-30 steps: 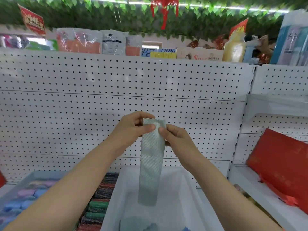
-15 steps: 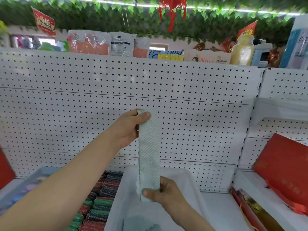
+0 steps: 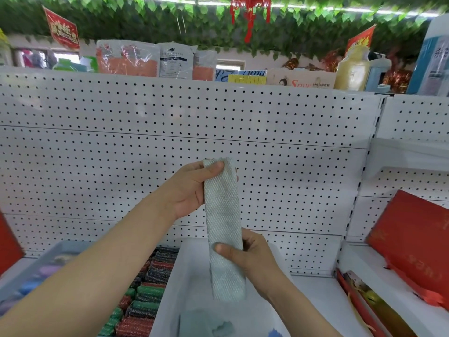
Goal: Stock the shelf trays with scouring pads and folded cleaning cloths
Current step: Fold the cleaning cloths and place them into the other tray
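Now fold evenly: left hand [image 3: 192,188] pinches the cleaning cloth [image 3: 224,229] top, right hand [image 3: 252,257] pinches lower down; lift that end up.

Left hand [image 3: 192,188]: fingers hidden behind cloth [image 3: 224,229], only thumb on front. Right hand [image 3: 252,261]: fingers likewise behind cloth. Both forearms cut by bottom edge. White tray [image 3: 170,310]: near end cut off; pale folded things at its bottom blurred, kind unclear. Scouring pads [image 3: 145,302]: left rows hidden under left forearm. Blue tray [image 3: 46,259] at left edge: contents blurred. Red box [image 3: 413,242]: cut by right edge. Top-shelf labels too small to read.
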